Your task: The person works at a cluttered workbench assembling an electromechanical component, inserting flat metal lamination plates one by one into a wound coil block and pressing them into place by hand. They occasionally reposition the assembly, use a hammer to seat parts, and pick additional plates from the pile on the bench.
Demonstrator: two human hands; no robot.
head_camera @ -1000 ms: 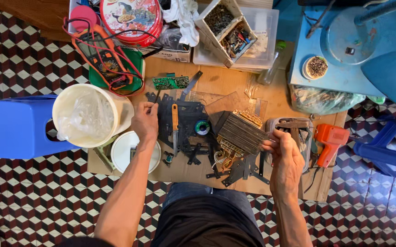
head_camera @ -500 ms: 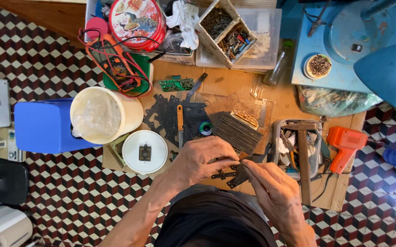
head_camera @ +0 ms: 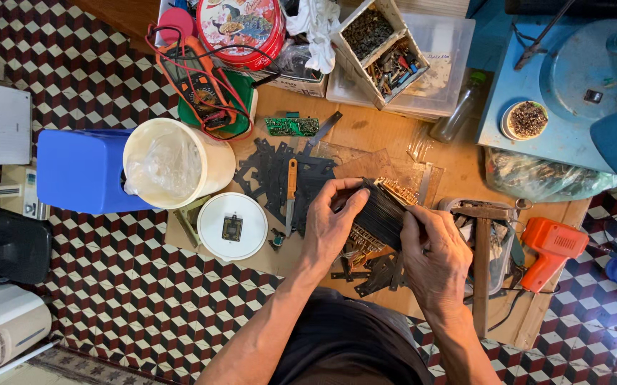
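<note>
- Both my hands are on the black laminated block point(head_camera: 383, 212), a stack of thin dark plates with coppery windings showing along its top edge. It sits on the cardboard sheet point(head_camera: 387, 135) right in front of me, about the middle of the work area.
- My left hand point(head_camera: 331, 224) has its fingers curled over the block's left end, clamped on it.
- My right hand point(head_camera: 435, 249) is closed on the block's right side, thumb and fingers pinching at the plates' edge. Can't tell if there's a small tool in there, the fingers hide it.
- Loose black plates point(head_camera: 276, 171) are spread on the cardboard just left of the block, with an orange-handled knife point(head_camera: 291, 196) lying on top of them.
- More dark pieces point(head_camera: 373, 271) sit under and between my hands.
- White round lid point(head_camera: 233, 226) with a small chip-like part on it is to the left, next to a white bucket point(head_camera: 176, 162) lined with plastic and a blue box point(head_camera: 84, 171).
- Hammer point(head_camera: 481, 249) and an orange power tool point(head_camera: 551, 249) are off to my right.
- Small green circuit board point(head_camera: 291, 126) near the top of the cardboard.
</note>
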